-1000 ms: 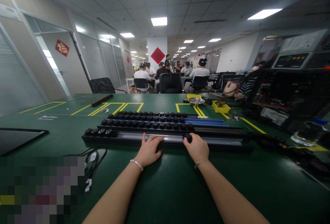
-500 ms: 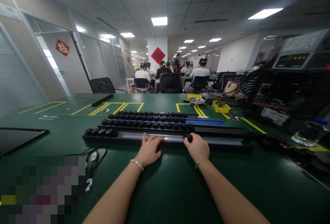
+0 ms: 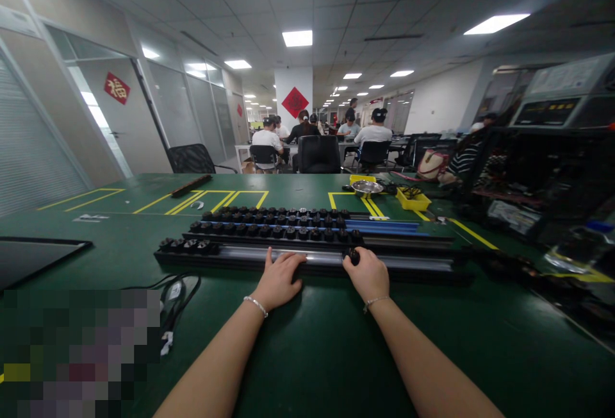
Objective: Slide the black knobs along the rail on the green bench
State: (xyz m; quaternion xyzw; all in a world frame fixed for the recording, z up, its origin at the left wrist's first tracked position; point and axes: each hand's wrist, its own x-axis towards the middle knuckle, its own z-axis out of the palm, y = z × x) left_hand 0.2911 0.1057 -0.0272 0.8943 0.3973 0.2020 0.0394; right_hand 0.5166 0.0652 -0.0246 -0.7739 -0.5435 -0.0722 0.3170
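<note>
My left hand [image 3: 277, 280] lies with fingers spread across the nearest long black rail [image 3: 403, 274], touching its shiny inner strip [image 3: 321, 256]. Pinched between the thumb and fingers of my right hand [image 3: 369, 274] is a small round black part [image 3: 353, 255], held at the same rail; its underside is hidden. At the rail's left end sit several similar black parts [image 3: 192, 245]. Behind it, more rails carry rows of round black parts [image 3: 278, 232], and one of these rails is blue [image 3: 384, 227].
On the green table [image 3: 307, 354], a metal bowl [image 3: 366, 187] and a yellow bin [image 3: 413, 199] stand at the back right. A cable [image 3: 180, 299] lies left of my left forearm. A black tray [image 3: 43, 258] is at far left, a dark equipment rack [image 3: 538, 168] at right. People sit beyond.
Both my hands and the black part between my right fingers stay in place. In the background, a standing person has moved to the right.
</note>
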